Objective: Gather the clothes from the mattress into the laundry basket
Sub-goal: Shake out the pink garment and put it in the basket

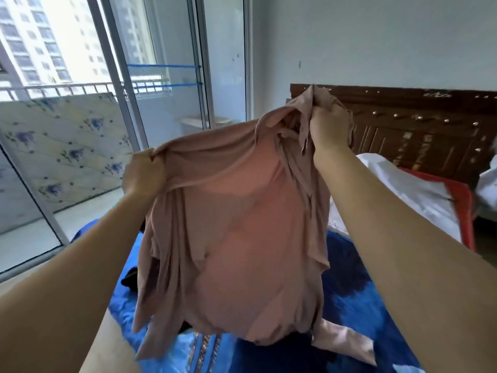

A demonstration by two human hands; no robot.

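Observation:
A dusty-pink top (pixel 242 238) hangs spread in the air in front of me, above the blue mattress (pixel 349 305). My left hand (pixel 142 176) grips its left upper edge. Higher up, my right hand (pixel 329 130) is closed on the other bunched end. The hanging cloth hides much of the mattress. Dark clothing (pixel 131 278) peeks out to the left behind the top. A pale pink piece (pixel 347 340) lies on the mattress at the lower right. No laundry basket is in view.
A brown wooden headboard (pixel 416 135) stands against the far wall. White and red bedding (pixel 419 197) lies to the right. Sliding glass doors (pixel 161 90) at the left lead to a balcony, where a floral mattress (pixel 61 146) leans.

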